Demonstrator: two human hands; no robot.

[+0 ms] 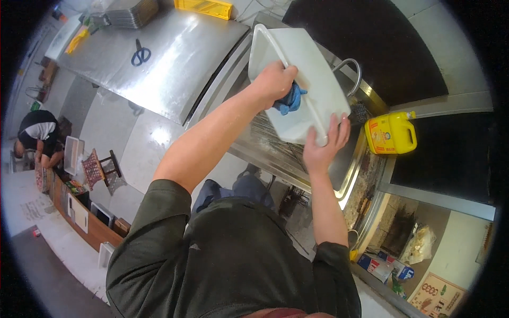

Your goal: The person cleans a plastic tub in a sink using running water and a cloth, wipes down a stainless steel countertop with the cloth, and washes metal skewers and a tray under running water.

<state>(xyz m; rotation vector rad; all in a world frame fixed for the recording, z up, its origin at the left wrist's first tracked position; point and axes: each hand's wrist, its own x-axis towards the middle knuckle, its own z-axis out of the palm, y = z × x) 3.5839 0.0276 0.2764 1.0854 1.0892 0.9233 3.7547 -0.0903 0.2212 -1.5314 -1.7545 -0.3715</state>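
Observation:
A white plastic tub is tilted on its side above a stainless steel sink. My left hand is at the tub's long rim, closed around a bunched blue cloth that hangs against the tub's inside. At the near right corner of the rim, my right hand grips the tub, fingers on the outer wall. Below the tub, a bundle of thin metal rods or skewers lies in the sink. A curved metal faucet rises behind the tub.
Right of the sink stands a yellow plastic jug. Black-handled scissors lie on the steel worktable to the left, with a yellow slicer at its back edge. Far left, another person bends near a woven stool.

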